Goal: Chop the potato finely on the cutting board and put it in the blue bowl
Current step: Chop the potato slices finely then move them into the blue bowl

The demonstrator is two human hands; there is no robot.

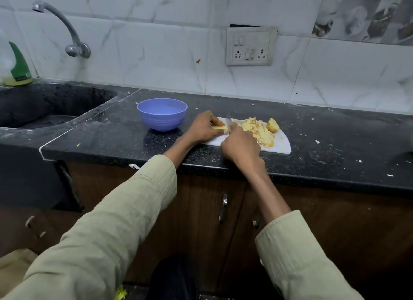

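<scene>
A white cutting board point(282, 144) lies on the black counter. My left hand point(204, 127) holds a pale potato piece point(220, 127) down at the board's left end. My right hand point(240, 146) grips a knife point(228, 118) whose blade stands just right of that piece; the handle is hidden in my fist. A heap of chopped potato point(259, 130) covers the board's middle. An uncut potato chunk point(273, 124) sits at the far right of the heap. The blue bowl point(162, 114) stands left of the board and looks empty.
A black sink point(47, 111) with a steel tap point(67, 29) lies to the left. A green bottle point(19, 64) stands in the back left corner. A wall socket panel point(250, 45) is above the board. Small scraps dot the counter point(335, 143) on the right.
</scene>
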